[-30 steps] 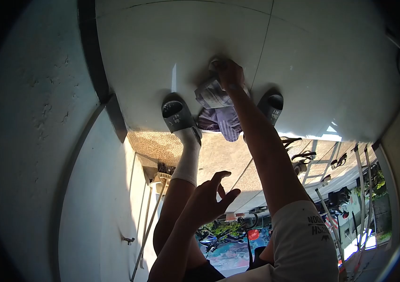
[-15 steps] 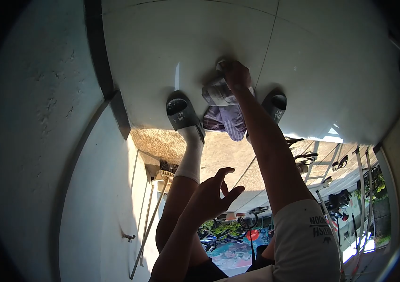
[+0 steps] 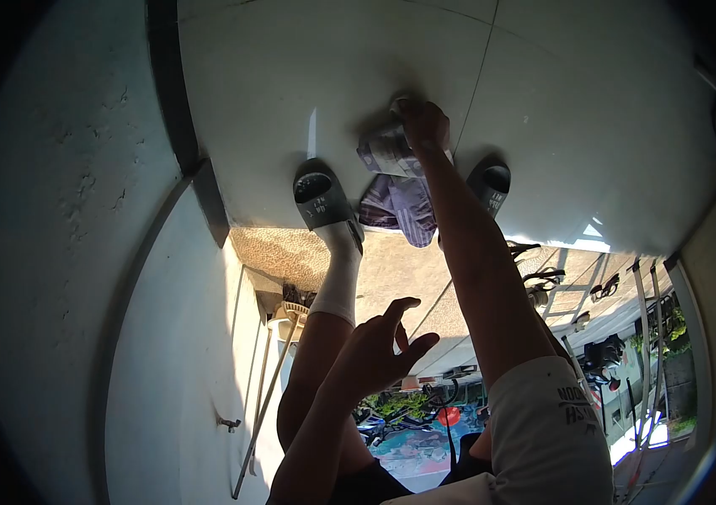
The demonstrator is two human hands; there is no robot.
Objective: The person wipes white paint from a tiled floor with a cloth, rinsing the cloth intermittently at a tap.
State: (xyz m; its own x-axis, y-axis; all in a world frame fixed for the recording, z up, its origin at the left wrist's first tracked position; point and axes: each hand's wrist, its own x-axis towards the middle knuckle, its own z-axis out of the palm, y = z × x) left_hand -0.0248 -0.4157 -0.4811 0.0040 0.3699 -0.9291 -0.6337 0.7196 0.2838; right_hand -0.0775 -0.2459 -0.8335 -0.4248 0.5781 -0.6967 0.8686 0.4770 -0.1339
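Note:
My right hand (image 3: 425,126) reaches down to the floor with its fingers closed on a purple-and-white patterned cloth (image 3: 412,206). The cloth lies bunched and partly folded over between my feet, and a small pale part shows at my fingertips. My forearm hides its right side. Lower in the view, my left hand (image 3: 383,349) hangs in the air with nothing in it, thumb and index finger apart. A black slide (image 3: 322,198) on my white-socked left foot is left of the cloth, and another black slide (image 3: 490,183) is to its right, partly behind my arm.
Smooth pale floor (image 3: 307,76) meets a sunlit pebbled strip (image 3: 278,252). A wall (image 3: 164,337) with a tap (image 3: 229,423) stands left, long poles (image 3: 265,404) leaning near it. Several sandals (image 3: 543,282) lie at the lower right.
My right hand has shifted very slightly upward in view, still gripping the cloth, and the cloth's upper fold has moved a little. My left hand is nearly unchanged.

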